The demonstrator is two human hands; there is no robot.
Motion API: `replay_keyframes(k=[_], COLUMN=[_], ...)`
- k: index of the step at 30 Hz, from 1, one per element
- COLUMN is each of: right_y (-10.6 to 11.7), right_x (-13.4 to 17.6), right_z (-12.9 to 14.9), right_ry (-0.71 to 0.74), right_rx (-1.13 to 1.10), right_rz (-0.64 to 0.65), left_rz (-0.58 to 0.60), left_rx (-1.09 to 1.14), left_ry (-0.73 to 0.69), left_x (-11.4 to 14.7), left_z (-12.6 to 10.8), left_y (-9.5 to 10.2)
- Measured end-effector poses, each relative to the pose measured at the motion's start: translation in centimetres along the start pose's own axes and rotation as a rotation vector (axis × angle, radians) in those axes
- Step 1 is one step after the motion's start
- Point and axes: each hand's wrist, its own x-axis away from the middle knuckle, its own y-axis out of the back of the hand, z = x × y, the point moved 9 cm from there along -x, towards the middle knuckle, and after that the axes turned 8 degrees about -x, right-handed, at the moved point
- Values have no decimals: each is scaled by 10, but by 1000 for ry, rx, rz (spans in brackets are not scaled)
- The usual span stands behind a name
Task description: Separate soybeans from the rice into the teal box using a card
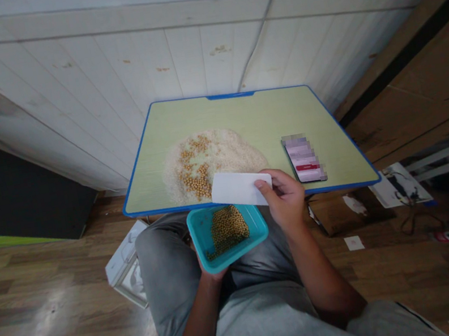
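My right hand point(284, 195) pinches a white card point(236, 187) between thumb and fingers. The card lies over the near edge of the green table point(275, 111), beside a spread of white rice grains point(232, 146). Soybeans point(196, 181) lie scattered among the rice on its left side. Below the table edge, my left hand point(212, 272) grips a teal plastic tray point(233, 258) from underneath, over my lap; most of its fingers are hidden. Many small round beans point(230, 227), yellowish and greenish, cover part of the tray's bottom.
A phone point(304, 159) with a lit screen lies on the right of the table. The table has a raised blue rim and stands against a white panelled wall point(171, 56). Cardboard boxes point(417, 61) line the right side. A white box point(126, 264) sits on the floor to the left.
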Motion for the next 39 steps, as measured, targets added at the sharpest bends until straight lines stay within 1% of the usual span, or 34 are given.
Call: replay_keyframes(k=[3,6,10,13,17,20,22,24,30,34,36,39], right_y=[2,14,31,33,26,17,14,13,12,6,6,11], right_x=[0,-3,-7,-8,-7,-7,-7,-7,-6,-6,-7,-7], right_z=[-4,-10,-12,-12,-9,-9,-10,-11,-9,-5,-3,-3], right_ry=[-13,-11,24,35,35,24,11,4,-12,-17,-5,16], right_rx=[48,78,102,83,29,15,20,26,23,2,-14,-17], right_rz=[-25,-109,-231,-261,-248,-202,-168,-142,-78,-24,-34,-108], left_rz=[52,101,157,166,136,115,105,98,79,69,66,68], left_rx=[7,9,12,17,21,20,18,14,6,6,2,1], left_ry=[-9,-9,-15,-12,-12,-11,-15,-19,-22,-30,-23,-4], left_x=[0,3,6,5,5,6,7,6,-3,-6,-5,-3], left_z=[0,-2,-4,-4,-4,-4,-4,-3,-2,-3,-3,-3], left_y=[-3,-8,-19,-22,-14,-7,-6,-9,-24,-24,-23,-23])
